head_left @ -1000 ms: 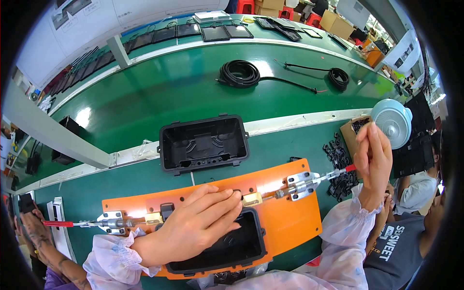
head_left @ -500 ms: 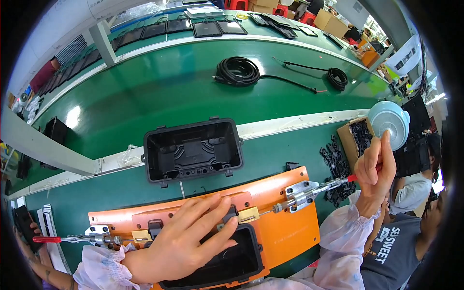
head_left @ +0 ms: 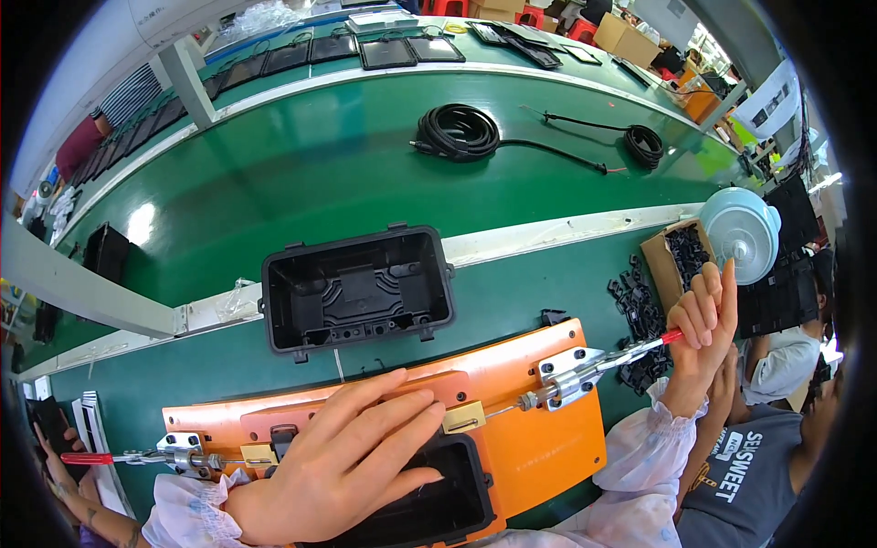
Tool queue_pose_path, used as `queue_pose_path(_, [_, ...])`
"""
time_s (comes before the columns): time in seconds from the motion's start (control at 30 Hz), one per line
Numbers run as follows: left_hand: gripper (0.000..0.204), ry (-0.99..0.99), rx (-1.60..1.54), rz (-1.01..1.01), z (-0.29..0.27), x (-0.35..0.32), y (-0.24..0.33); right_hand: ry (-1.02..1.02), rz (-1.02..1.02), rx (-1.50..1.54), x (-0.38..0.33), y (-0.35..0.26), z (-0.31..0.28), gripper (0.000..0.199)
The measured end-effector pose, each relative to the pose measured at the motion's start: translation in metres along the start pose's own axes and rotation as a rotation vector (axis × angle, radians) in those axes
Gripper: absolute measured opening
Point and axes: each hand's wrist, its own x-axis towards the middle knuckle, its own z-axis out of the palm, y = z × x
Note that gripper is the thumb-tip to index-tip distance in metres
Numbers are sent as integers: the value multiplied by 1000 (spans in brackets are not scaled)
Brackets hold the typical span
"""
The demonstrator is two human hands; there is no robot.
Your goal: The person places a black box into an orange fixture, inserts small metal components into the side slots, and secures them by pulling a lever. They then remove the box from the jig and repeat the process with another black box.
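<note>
Clamping a black box into the orange holder (head_left: 548, 447) at the bench's near edge.
Left hand (head_left: 343, 466) flat and open, pressing the box (head_left: 429, 502) down; right hand (head_left: 703, 320) closed around the red clamp handle (head_left: 653, 342). Next, probably: handle swung to lock.

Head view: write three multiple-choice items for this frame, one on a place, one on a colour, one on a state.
1. Where is the open black plastic housing?
A. on the green belt behind the orange fixture
B. in the cardboard box
C. on the fan

2. What colour is the toggle clamp handle tip at the right hand?
A. blue
B. red
C. yellow

3. What is the left hand doing?
A. hanging free
B. gripping a cable
C. lying flat on the orange fixture

Answers: 1 A, it sits on the belt beyond the fixture. 2 B, the tip shows red. 3 C, the palm is down with fingers spread.
</note>
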Motion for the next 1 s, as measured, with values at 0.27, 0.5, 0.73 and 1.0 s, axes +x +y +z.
queue_pose_path(0.27, [36, -12, -290, -157, -3, 14, -13, 130, 29, 87, -2, 3, -10, 43])
queue_pose_path(0.5, [25, 119, -156, -66, 5, 4, -3, 128, 21, 87, -3, 5, -13, 42])
queue_pose_path(0.73, [23, 103, -124, -82, 5, 7, -6, 115, 32, 117, -4, 6, -14, 42])
queue_pose_path(1.0, [23, 49, -92, -49, -5, 12, -3, 96, 29, 64, -2, 5, -13, 42])
